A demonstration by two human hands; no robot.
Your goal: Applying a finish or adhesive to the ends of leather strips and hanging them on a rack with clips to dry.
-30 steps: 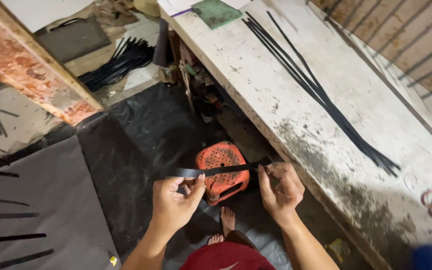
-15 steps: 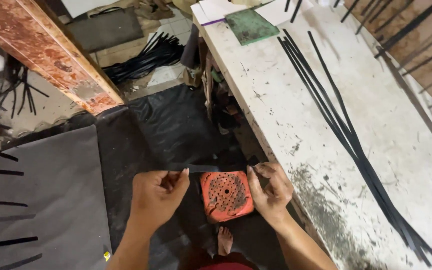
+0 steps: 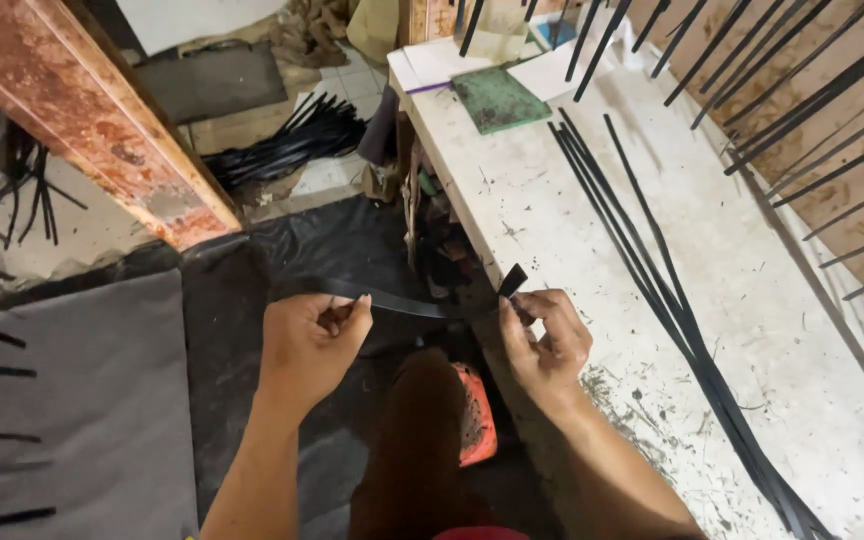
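- Left hand (image 3: 310,345) of mine is closed in a pinch, thumb and fingers clamped on one end of a thin, flat black strip (image 3: 407,300), apparently plastic or rubber.
- My right hand (image 3: 544,340) pinches the other end the same way, and a short tip of the strip sticks up past my fingertips.
- Between the two hands the strip hangs in a shallow curve, in the air above my knee and just off the edge of the counter. Gripping both ends keeps so limp a band spread out where I can see its whole length.
- An orange perforated plastic object (image 3: 477,420) sits low beside my leg; I cannot tell what it is.
- On the worn, scratched white counter (image 3: 552,200) to my right lies a bundle of long black strips (image 3: 652,280), laid lengthwise so they stay straight.
- At its far end rest a green board (image 3: 497,98) and some white papers (image 3: 442,60).
- More black strips lean against the wooden slatted wall (image 3: 842,110) behind the counter.
- Dark sheeting (image 3: 212,300) covers the floor under me, a grey mat (image 3: 62,400) lies to the left, and a heap of black strips (image 3: 287,140) rests by a rusty reddish beam (image 3: 102,120).
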